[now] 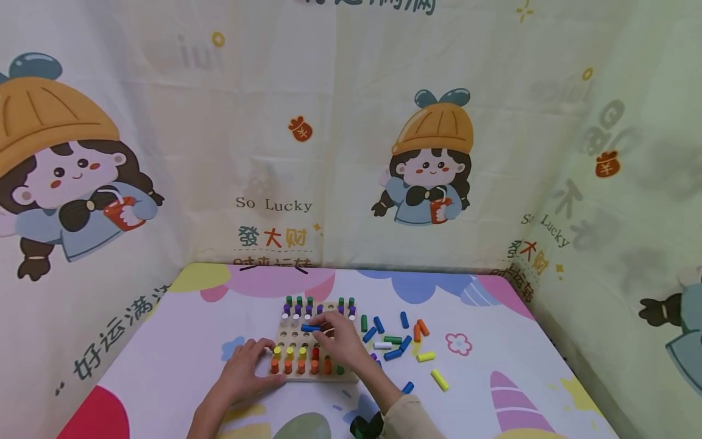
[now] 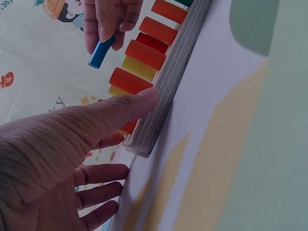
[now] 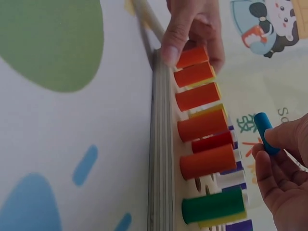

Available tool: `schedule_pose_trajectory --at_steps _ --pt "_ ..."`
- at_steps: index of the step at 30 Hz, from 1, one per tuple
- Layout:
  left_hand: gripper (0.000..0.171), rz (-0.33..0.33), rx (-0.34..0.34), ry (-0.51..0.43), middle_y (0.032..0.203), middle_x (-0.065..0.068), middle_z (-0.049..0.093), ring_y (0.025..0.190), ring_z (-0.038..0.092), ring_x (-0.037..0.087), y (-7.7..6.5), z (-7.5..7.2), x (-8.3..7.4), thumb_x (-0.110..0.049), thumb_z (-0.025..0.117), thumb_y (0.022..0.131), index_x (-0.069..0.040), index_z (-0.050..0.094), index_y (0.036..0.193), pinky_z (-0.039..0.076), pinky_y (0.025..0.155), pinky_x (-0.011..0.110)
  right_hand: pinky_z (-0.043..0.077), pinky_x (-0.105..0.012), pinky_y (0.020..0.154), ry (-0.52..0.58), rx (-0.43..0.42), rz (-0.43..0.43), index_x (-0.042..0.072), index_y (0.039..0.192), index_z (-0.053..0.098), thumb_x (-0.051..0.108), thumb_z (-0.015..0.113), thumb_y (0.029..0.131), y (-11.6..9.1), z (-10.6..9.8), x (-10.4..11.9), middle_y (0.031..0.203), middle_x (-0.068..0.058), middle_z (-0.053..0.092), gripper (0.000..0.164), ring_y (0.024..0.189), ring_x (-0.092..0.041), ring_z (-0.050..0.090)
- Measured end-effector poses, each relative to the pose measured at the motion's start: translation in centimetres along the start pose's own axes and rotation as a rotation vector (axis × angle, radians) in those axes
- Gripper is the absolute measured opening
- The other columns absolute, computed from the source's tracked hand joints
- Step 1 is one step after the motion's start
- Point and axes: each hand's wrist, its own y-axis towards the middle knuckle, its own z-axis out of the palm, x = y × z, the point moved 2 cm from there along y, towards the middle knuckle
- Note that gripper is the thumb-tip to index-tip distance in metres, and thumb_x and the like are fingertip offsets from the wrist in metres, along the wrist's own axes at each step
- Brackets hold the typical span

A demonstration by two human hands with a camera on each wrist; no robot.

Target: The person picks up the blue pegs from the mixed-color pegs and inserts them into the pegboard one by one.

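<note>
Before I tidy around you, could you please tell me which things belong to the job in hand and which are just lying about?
Seemingly part of the job:
pegboard
pegs standing in it
blue peg in the right hand
probably the loose pegs beside it

Just surroundings:
patterned tablecloth
printed backdrop

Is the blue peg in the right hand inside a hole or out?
Out: the right hand pinches the blue peg above the board.
</note>
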Motion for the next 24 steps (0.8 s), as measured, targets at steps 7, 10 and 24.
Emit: schedule_pose_trajectory --at_steps 7,10,24 --pt "0.067 0.009 0.001 -0.01 0.118 0.008 0.059 0.105 0.05 0.03 -0.2 -0.1 -0.2 -0.051 0.09 0.072 -0.018 0.061 0.123 0.045 0.094 0.06 0.056 -0.027 0.085 -0.003 0.005 0.039 0.014 0.112 0.07 0.009 0.068 0.098 0.3 1.1 0.5 0.106 0.002 0.063 0.014 0.094 -0.011 0.062" --pt "0.068 0.004 0.004 -0.008 0.119 0.008 0.059 0.105 0.05 0.03 -0.3 0.1 -0.2 -0.052 0.089 0.073 -0.018 0.061 0.124 0.045 0.094 0.059 0.055 -0.025 0.085 -0.006 0.018 0.045 0.013 0.112 0.07 0.009 0.068 0.099 0.4 1.6 0.6 0.106 0.003 0.063 0.014 0.093 -0.01 0.061" --pt "0.07 0.0 0.003 0.005 0.117 0.008 0.059 0.104 0.049 0.029 -0.2 0.4 -0.2 -0.054 0.088 0.073 -0.017 0.061 0.125 0.048 0.092 0.058 0.051 -0.02 0.08 -0.08 0.053 0.024 0.011 0.111 0.07 0.009 0.067 0.099 1.7 3.3 0.6 0.102 0.003 0.063 0.012 0.086 -0.007 0.054"
